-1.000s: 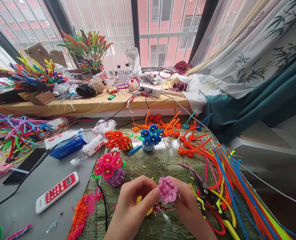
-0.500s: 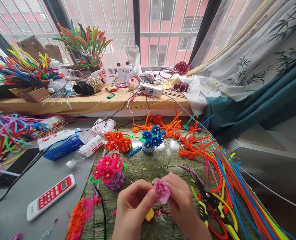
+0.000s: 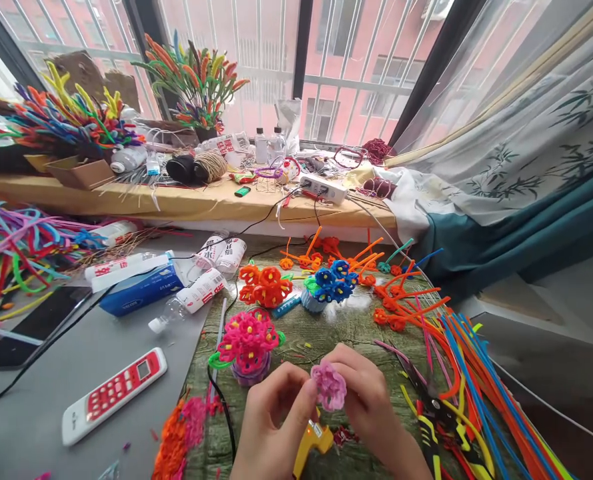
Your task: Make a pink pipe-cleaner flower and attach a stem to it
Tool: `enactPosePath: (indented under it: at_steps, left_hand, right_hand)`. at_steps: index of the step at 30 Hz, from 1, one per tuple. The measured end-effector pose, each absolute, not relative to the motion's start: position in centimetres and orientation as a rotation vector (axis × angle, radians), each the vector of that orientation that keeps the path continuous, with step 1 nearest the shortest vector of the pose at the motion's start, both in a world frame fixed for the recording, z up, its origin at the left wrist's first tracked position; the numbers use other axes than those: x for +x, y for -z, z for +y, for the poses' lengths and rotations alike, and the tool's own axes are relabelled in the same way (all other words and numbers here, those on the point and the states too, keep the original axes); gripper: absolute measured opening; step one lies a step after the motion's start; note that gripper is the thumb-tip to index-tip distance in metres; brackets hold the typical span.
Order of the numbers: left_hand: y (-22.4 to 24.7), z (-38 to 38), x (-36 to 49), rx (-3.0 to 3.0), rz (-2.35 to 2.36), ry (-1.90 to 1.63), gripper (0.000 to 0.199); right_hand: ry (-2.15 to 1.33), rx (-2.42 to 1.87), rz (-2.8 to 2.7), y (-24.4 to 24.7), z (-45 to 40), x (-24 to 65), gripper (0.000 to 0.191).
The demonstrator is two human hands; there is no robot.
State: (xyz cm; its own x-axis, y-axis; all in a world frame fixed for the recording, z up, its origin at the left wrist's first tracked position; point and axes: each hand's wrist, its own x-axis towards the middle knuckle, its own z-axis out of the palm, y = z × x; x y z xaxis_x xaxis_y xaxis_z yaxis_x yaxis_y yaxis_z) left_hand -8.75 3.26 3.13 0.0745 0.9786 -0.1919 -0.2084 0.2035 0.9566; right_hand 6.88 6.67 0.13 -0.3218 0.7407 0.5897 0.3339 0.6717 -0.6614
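A pink pipe-cleaner flower (image 3: pixel 330 387) is pinched between both hands near the front of the table. My left hand (image 3: pixel 279 417) grips its left edge with thumb and forefinger. From the right, my right hand (image 3: pixel 369 400) holds the same flower, its fingers partly hidden behind the petals. Beneath the hands lies a yellow glue gun (image 3: pixel 313 440), partly covered by my left hand. Just beyond stands a small pot of magenta flowers (image 3: pixel 250 340). Farther back are a pot of orange flowers (image 3: pixel 265 287) and a pot of blue flowers (image 3: pixel 332 283).
Yellow-black pliers (image 3: pixel 436 413) and a bundle of pipe cleaners (image 3: pixel 491 387) lie on the right. Loose orange flowers (image 3: pixel 396 300) spread behind. On the left are a red-and-white phone handset (image 3: pixel 116 395), a blue box (image 3: pixel 143 290) and a bottle (image 3: pixel 191 300). A black cord (image 3: pixel 221 393) crosses the table.
The view has shifted left and tilted, so the table's things appear farther right. The pink flower has turned slightly between my hands. More of the glue gun shows.
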Motion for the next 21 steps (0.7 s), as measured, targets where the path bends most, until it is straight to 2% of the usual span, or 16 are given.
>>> enactPosePath:
  at_steps: [11,21]
  left_hand:
    - [-3.0,2.2,-5.5,0.901,1.33,-1.273,0.04]
    - [-2.4,1.2,-1.0,0.868,1.391,-1.297,0.045]
  right_hand:
    - [-0.362,-0.741,-1.927,2.2,7.1,8.1,0.03]
    - [-0.427,-0.63,-1.866,3.4,6.8,11.6,0.03]
